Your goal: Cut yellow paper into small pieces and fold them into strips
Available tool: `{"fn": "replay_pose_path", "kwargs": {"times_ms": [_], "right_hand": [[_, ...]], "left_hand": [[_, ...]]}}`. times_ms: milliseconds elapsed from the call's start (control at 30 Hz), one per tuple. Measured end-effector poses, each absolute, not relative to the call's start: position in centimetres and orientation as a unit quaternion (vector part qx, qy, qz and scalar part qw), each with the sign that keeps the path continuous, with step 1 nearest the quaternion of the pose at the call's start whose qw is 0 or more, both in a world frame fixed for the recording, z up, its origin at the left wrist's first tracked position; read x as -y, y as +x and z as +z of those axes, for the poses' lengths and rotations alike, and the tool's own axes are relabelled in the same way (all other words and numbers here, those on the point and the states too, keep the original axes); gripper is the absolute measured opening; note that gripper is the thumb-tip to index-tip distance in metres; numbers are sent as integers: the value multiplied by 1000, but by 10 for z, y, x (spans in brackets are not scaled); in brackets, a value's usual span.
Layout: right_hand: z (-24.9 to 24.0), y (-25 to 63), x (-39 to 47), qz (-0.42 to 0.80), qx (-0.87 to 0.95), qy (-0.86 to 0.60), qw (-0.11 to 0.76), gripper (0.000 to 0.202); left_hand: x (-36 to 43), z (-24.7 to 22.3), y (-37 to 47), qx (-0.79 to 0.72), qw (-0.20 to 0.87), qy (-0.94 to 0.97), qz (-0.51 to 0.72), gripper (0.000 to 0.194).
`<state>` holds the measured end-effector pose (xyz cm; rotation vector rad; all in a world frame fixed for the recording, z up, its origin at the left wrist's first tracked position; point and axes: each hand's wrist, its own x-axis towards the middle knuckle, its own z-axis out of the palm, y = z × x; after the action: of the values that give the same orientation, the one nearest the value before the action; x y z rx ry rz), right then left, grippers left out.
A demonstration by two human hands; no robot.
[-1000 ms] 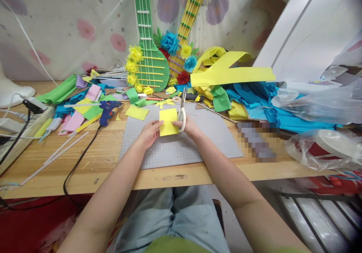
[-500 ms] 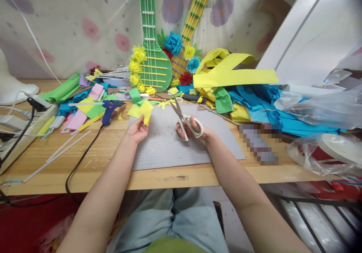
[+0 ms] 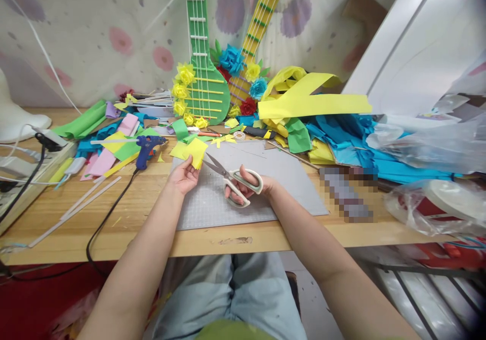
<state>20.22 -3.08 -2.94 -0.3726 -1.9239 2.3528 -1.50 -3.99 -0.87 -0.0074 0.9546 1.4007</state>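
Pinched in my left hand (image 3: 184, 177) is a small piece of yellow paper (image 3: 196, 152), held up over the left edge of the grey cutting mat (image 3: 288, 198). My right hand (image 3: 248, 184) has its fingers through the handles of a pair of scissors (image 3: 228, 175) with pale handles. The blades are slightly apart, and their tips point left, close to the paper's right edge. Another yellow piece (image 3: 177, 150) shows just left of the held one; whether the two touch I cannot tell.
A blue glue gun (image 3: 145, 150) with a black cord lies left among paper scraps. Behind the mat lean a green paper lute (image 3: 208, 89) with yellow flowers and a yellow one (image 3: 255, 28). Yellow strips (image 3: 315, 104) and blue crepe paper (image 3: 341, 140) pile up at right.
My right hand has moved left and slightly down, swinging the scissors from pointing up and away to pointing at the yellow paper. My left hand stays almost in place, the paper turned slightly.
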Motion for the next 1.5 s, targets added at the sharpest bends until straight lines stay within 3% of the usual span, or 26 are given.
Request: {"fn": "replay_pose_path", "kwargs": {"times_ms": [1500], "right_hand": [[-33, 207, 29, 780, 617, -86, 57, 98]], "left_hand": [[37, -16, -13, -394, 644, 39, 655, 19]]}}
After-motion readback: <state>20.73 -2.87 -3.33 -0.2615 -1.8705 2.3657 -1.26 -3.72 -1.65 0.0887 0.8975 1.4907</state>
